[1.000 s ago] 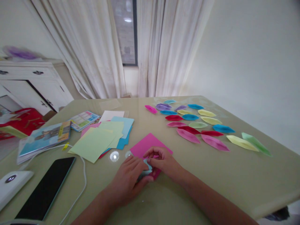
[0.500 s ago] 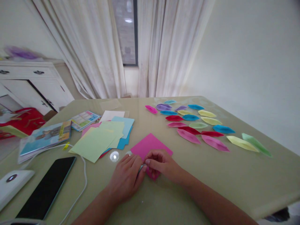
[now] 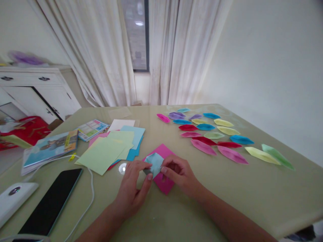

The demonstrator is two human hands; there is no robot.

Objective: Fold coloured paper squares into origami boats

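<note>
A small piece of light blue folded paper [image 3: 154, 162] is held between my two hands, over a magenta square sheet [image 3: 163, 151] that lies turned like a diamond on the table. My left hand [image 3: 133, 183] grips the left edge of the blue paper between thumb and fingers. On the other side, the fingertips of my right hand [image 3: 178, 171] are closed in a pinch at its right edge. Parts of the magenta sheet are covered by the blue paper and my fingers. Several folded paper boats [image 3: 207, 147] in many colours are spread at the back right.
Loose coloured sheets [image 3: 101, 153] overlap left of my hands, beside booklets [image 3: 52, 146]. A black phone [image 3: 51, 201], a white cable [image 3: 92, 188] and a white device [image 3: 17, 198] lie at the near left. The table's right edge [image 3: 302, 220] slants toward me.
The light blue paper, mostly hidden under my fingers before, now shows its broad face. My left hand has opened out from lying over it to gripping its edge.
</note>
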